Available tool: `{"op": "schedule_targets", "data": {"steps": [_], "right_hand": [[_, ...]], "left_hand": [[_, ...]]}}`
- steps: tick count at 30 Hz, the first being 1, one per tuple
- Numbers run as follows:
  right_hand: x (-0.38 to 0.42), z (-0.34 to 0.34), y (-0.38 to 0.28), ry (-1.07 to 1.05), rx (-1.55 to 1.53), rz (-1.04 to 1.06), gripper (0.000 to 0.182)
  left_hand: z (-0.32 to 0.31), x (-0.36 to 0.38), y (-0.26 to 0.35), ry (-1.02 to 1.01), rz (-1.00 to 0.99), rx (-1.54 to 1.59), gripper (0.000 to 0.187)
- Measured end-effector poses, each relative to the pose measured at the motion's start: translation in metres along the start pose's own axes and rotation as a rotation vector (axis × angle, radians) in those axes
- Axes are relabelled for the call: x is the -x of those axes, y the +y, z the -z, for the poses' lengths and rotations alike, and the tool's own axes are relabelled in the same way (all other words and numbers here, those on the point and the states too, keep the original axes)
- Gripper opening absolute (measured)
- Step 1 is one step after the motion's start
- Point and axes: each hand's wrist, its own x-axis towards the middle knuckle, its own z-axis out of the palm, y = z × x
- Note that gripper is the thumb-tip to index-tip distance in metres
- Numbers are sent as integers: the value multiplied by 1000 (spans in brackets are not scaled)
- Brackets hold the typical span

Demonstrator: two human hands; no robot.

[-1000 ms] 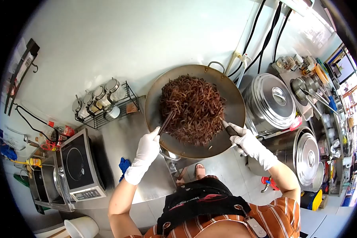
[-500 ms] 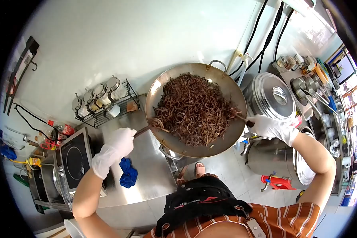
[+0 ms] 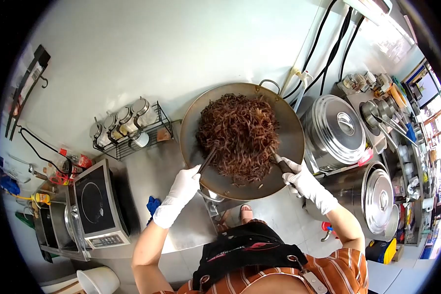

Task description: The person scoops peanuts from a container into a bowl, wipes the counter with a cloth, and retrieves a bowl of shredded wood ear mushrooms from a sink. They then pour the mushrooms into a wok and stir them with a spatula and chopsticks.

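A wide metal wok (image 3: pixel 291 128) holds a heap of dark brown noodle-like strands (image 3: pixel 239 134). White gloves cover both of my hands. My left hand (image 3: pixel 182 190) is closed round the handle of a dark stick-like utensil (image 3: pixel 208 159) at the wok's lower left; the far end is buried in the strands. On the lower right, my right hand (image 3: pixel 303 183) grips a spatula-like utensil (image 3: pixel 279 159) with a metal shaft and dark handle. Its head is hidden in the heap too. Upper strands look blurred, as if in motion.
Left of the wok, a wire rack (image 3: pixel 132 143) holds several jars beside a steel counter (image 3: pixel 154 166) with a blue cloth (image 3: pixel 153 203). Farther left is an induction cooker (image 3: pixel 94 201). Lidded steel pots (image 3: pixel 339 117) stand close on the right.
Both hands have moved inward from the wok's left and right sides to its lower rim. The utensils came along, and the strands are gathered into a narrower, higher heap.
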Motion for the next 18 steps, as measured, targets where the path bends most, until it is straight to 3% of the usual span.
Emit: {"op": "schedule_targets", "data": {"steps": [6, 8, 9, 10, 12, 13, 14, 17, 18], "right_hand": [[38, -8, -30, 57, 148, 19, 63], [46, -11, -37, 70, 252, 27, 62], [51, -11, -47, 103, 464, 4, 60], [26, 10, -2, 205, 783, 559, 61], [28, 16, -12, 267, 1003, 442, 64], [35, 14, -30, 220, 1038, 264, 66], [34, 21, -27, 240, 1154, 391, 67], [37, 31, -40, 273, 1488, 394, 66], [40, 32, -49, 262, 1528, 382, 60]], "left_hand": [[12, 25, 31, 40, -33, 117, 36], [20, 33, 42, 31, -128, 94, 36], [26, 39, 54, 23, -114, 121, 37], [33, 40, 57, 26, -116, 100, 36], [46, 35, 48, 55, -133, -87, 34], [52, 31, 43, 55, -96, -156, 31], [59, 27, 35, 55, -96, -156, 31], [80, 18, 9, 69, -248, -541, 33], [85, 23, 23, 70, -247, -541, 33]]}}
